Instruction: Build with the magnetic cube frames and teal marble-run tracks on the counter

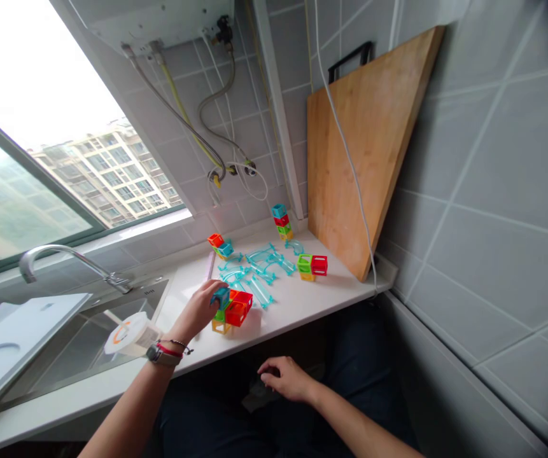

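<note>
My left hand [202,308] is closed around a blue cube frame [221,297] at the top of a small stack near the counter's front edge. Below it are a green cube frame [221,314] and a yellow one [221,327]. Red cube frames [239,310] join the stack on its right. Over my lap, below the counter edge, hovers my right hand [286,378], fingers loosely curled and apart, with nothing visible in it. Several clear blue track pieces [260,291], straight and curved, lie scattered beyond the stack.
A four-colour tower [282,221] stands in the back corner. Other cube groups include a green-red-yellow one [305,264] and a red-blue one [221,245]. Leftward are a lidded plastic cup [133,334], a sink [106,327] and a faucet [63,249]. A wooden board [364,146] leans on the wall.
</note>
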`<state>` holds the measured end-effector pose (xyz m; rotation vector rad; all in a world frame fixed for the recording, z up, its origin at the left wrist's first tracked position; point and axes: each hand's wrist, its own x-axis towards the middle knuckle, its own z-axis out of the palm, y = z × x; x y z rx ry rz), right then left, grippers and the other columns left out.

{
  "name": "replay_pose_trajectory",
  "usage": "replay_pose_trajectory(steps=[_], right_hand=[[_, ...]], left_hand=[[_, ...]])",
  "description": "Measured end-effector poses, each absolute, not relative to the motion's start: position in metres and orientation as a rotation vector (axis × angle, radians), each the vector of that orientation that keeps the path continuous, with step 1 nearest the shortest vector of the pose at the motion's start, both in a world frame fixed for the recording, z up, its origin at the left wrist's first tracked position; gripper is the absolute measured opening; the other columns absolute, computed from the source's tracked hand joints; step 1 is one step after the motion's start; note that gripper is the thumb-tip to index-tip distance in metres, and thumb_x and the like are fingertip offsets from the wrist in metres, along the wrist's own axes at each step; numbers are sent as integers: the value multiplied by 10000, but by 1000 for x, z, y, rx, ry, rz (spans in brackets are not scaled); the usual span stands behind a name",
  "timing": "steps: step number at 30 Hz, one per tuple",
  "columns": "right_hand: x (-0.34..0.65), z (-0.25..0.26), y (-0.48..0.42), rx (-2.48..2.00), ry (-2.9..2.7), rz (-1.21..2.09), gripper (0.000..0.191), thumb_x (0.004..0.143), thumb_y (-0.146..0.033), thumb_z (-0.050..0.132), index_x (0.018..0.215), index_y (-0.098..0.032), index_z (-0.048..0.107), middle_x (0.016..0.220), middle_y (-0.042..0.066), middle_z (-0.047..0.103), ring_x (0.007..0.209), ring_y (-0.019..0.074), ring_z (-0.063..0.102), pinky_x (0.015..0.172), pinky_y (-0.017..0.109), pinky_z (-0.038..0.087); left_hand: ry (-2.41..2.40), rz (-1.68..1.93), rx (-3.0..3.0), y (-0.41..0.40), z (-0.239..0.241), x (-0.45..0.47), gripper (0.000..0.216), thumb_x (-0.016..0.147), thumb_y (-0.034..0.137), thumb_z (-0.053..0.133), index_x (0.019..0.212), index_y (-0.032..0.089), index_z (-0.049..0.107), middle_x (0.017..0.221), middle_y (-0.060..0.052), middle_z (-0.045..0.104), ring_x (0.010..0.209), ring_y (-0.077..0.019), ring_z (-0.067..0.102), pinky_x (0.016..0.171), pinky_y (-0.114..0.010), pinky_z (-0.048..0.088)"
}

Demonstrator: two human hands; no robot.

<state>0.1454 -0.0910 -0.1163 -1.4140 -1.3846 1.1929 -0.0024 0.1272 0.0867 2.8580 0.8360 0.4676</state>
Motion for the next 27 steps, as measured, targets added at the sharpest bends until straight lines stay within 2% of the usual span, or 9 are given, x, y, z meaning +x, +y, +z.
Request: replay_pose_trajectory(steps=[3,6,9,11,13,16,19,24,27], right_hand=[[141,-117,-92,-1433,-1372,1189,257,907,-237,626,1084,-214,810,860,42,800,731,182,727,681,248,528],[143,-110,-97,-1412,-1402,1166,243,890,-221,638,1056,-223,816,923,50,804,847,214,742,778,282,550],[147,-84,-93,-1285,-1452,986,232,901,-227,638,1071,-234,795,1019,52,780,962,227,730,903,322,554],[151,-60,-80,-1229,-1421,825,273,913,-246,638,1163,-239,748,1048,59,744,947,221,717,905,345,571],[155,-37,-58,-1251,-1355,692,475,886,-278,699,1355,-254,629,1224,86,680,1103,251,677,1002,403,552],[156,-17,-17,-1343,-1357,603,1098,684,-420,908,1595,-238,324,1568,169,414,1478,364,391,1206,544,376],[152,-17,15,-1375,-1479,673,1373,541,-510,972,1640,-252,189,1640,188,283,1547,419,245,1232,607,304],[140,-32,35,-1307,-1483,598,1254,593,-460,953,1617,-255,259,1478,170,449,1400,365,471,1165,532,432],[136,-38,34,-1303,-1452,529,1179,618,-471,936,1594,-264,306,1396,147,492,1315,348,533,1112,519,486]], left_hand=[[801,480,2851,126,84,-6,537,748,55,457,1216,230,653,1277,-94,671,1167,-262,663,1054,-408,506],[833,565,2828,126,79,-12,488,771,75,470,1209,222,627,1250,-99,658,1131,-265,667,1019,-414,525],[876,677,2796,124,69,-20,453,764,76,475,1177,215,597,1166,-93,652,1055,-263,670,964,-420,543],[878,744,2777,121,62,-26,456,746,64,478,1161,221,583,1154,-86,646,1071,-262,661,976,-423,536],[872,811,2759,116,57,-31,461,740,56,478,1157,229,571,1174,-86,638,1112,-262,649,1000,-425,526],[870,907,2733,110,51,-39,465,740,47,474,1160,230,552,1174,-90,631,1126,-262,643,1008,-435,523],[860,959,2720,106,47,-47,474,733,39,483,1164,227,543,1156,-90,634,1112,-262,646,992,-435,533],[845,1012,2706,107,41,-51,487,738,26,490,1178,232,537,1160,-90,626,1114,-258,645,992,-436,539],[836,1035,2695,108,38,-49,504,744,18,486,1194,237,541,1172,-91,627,1127,-261,647,1004,-447,538]])
